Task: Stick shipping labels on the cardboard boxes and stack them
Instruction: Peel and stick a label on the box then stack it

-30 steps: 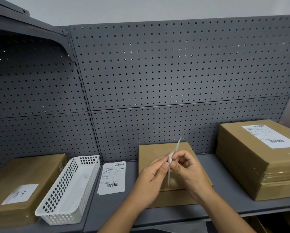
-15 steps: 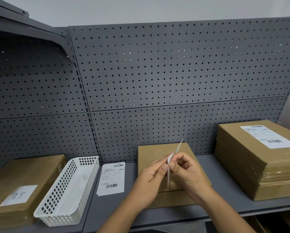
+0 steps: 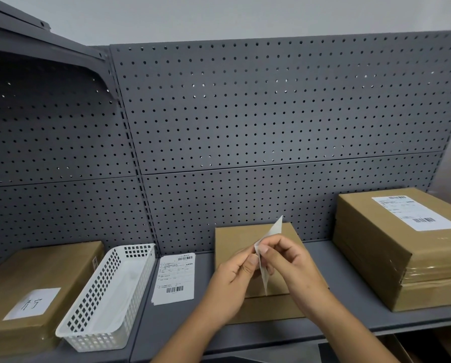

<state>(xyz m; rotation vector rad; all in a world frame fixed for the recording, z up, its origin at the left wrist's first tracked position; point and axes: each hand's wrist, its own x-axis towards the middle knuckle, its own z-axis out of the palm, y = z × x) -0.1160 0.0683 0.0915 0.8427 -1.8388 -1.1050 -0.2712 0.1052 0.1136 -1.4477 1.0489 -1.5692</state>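
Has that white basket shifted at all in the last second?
No. The white basket lies where it was, its far end beside the loose shipping label.

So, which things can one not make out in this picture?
Head view only:
held label: seen nearly edge-on between left hand and right hand; its print is hidden.
middle box: the hands cover much of its top.
loose labels: text too small to read.
left box: cut by the left edge.
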